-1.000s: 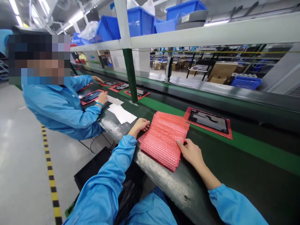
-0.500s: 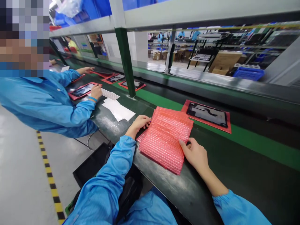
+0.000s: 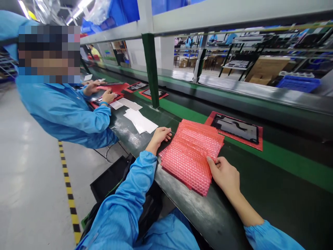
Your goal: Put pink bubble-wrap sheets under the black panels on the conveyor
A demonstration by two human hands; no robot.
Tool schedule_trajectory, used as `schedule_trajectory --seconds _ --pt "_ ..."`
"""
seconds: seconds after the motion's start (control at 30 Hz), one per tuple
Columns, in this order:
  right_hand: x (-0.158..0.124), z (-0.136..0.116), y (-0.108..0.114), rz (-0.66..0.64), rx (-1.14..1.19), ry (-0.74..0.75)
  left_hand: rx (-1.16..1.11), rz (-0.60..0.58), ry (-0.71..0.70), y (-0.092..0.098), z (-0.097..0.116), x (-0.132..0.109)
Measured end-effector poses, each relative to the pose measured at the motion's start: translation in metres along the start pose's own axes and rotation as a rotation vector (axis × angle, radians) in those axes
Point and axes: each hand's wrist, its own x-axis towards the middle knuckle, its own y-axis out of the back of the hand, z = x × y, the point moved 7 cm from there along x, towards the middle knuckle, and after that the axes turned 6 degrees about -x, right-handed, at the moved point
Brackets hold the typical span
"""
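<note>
A stack of red bubble-wrap bags [image 3: 191, 151] lies on the dark work surface in front of me. My right hand [image 3: 225, 175] grips its right edge, thumb on top and fingers curled at the side. Just off the left edge of the stack is my left hand [image 3: 160, 137], its fingers curled in, with nothing visible in them. Behind the stack, a flat black-framed panel [image 3: 236, 128] rests on a red bubble-wrap sheet [image 3: 213, 115].
White paper sheets [image 3: 140, 120] lie left of my hands. A co-worker in a blue smock [image 3: 65, 107] handles red-wrapped panels there. A green post [image 3: 151, 69] rises from the bench under a white beam [image 3: 234, 12]. A black bin [image 3: 110, 177] stands below the bench edge.
My view has turned left, so the scene sits further right. My left hand has come slightly away from the stack's edge. The co-worker's far hand has drawn back with a red sheet.
</note>
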Motion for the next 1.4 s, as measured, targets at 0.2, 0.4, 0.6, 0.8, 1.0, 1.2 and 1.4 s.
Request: schedule_trajectory --seconds 0.2,0.4,0.6,0.8,1.0,1.2,1.4 --pt "0.007 -0.018 -0.002 0.059 0.039 0.059 -0.117 0.107 -0.054 0.016 0.015 -0.012" --pt "0.007 -0.015 -0.003 0.064 0.118 0.107 -0.208 0.171 -0.115 0.057 0.013 -0.059" --pt "0.007 0.008 0.005 0.081 0.139 0.143 -0.294 0.298 -0.148 0.113 -0.001 -0.114" --pt "0.017 0.041 0.0 0.05 0.176 0.121 -0.323 0.397 -0.213 0.158 -0.01 -0.156" --pt "0.003 0.039 0.01 -0.04 0.058 0.167 -0.31 0.534 -0.201 0.208 -0.039 -0.195" --pt "-0.002 0.023 0.008 0.003 -0.146 0.234 -0.198 0.701 -0.116 0.264 -0.108 -0.245" --pt "-0.002 0.023 0.006 0.022 -0.147 0.271 0.045 0.606 -0.05 0.26 -0.138 -0.238"
